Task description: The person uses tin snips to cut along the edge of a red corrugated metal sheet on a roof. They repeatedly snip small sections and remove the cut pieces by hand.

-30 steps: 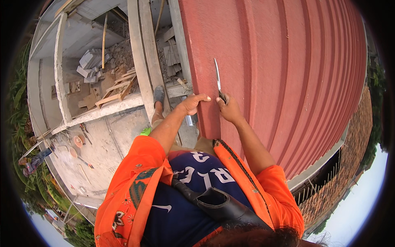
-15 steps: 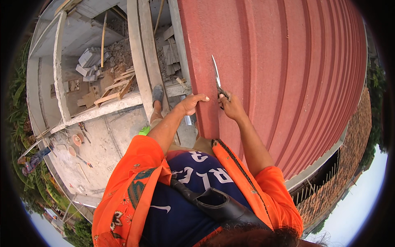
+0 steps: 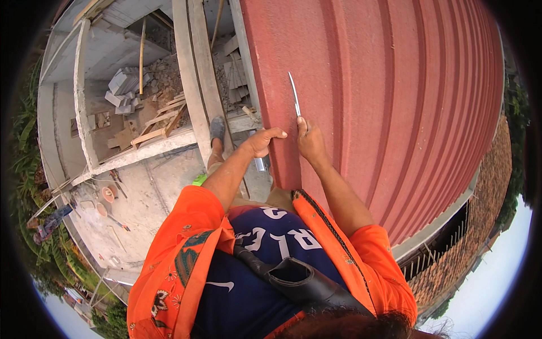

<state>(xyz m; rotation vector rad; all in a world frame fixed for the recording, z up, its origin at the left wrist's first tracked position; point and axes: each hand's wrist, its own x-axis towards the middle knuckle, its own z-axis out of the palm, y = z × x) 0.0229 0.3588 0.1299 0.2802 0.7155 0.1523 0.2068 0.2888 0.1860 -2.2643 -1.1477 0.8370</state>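
My left hand [image 3: 262, 142] grips the folded edge of a red corrugated roofing sheet [image 3: 361, 73], its thumb laid over the top. Just to the right, my right hand [image 3: 311, 141] is closed around the handles of metal snips [image 3: 294, 95]. Their narrow silver blade points away from me and lies over the sheet near its left edge; the handles are hidden in my fist. Below my left hand shows a short silvery metal strip [image 3: 259, 164]; whether the hand touches it I cannot tell.
My foot in a grey shoe [image 3: 217, 129] stands on a narrow concrete beam [image 3: 199, 68]. Left of it the building drops to a lower level with grey blocks [image 3: 121, 87], a wooden ladder-like frame [image 3: 161, 121] and rubble. Tools and buckets [image 3: 108, 194] lie on a concrete slab.
My right fist has tightened and turned around the snips, hiding handles that showed before. The blade looks narrower now. My left hand keeps its hold on the sheet edge.
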